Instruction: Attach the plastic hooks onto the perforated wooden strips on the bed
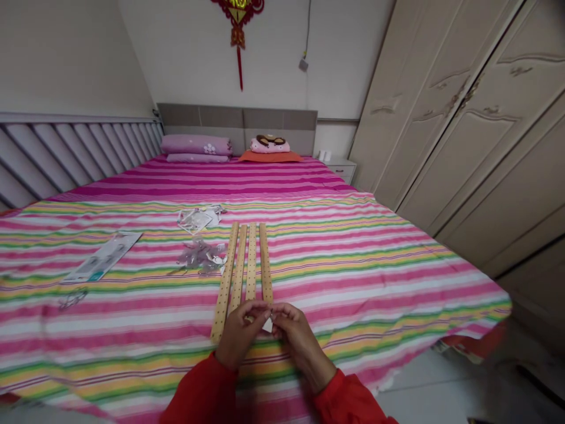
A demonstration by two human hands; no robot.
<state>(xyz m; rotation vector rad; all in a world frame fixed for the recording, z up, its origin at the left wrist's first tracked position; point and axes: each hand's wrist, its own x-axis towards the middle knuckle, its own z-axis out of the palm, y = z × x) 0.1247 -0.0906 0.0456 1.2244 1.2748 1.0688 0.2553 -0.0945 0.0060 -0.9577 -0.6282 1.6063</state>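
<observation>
My left hand (237, 334) and my right hand (296, 334) meet low in the middle of the head view, fingertips almost touching. Between them, both pinch a small white tag (267, 324); a tiny dark piece shows at its top, too small to make out. Just beyond my hands, several long wooden strips with rows of holes (227, 277) lie side by side on the striped sheet, their near ends partly hidden by my hands. To the left of the strips is a pile of small clear plastic bags (200, 256) with some white tags among them.
Farther back lies another heap of clear and white packaging (202, 218). At left are a long clear package (103, 258) and a thin wire-like loop (73, 298). The bed has a side rail (79, 150) on the left; a wardrobe (468, 123) stands to the right.
</observation>
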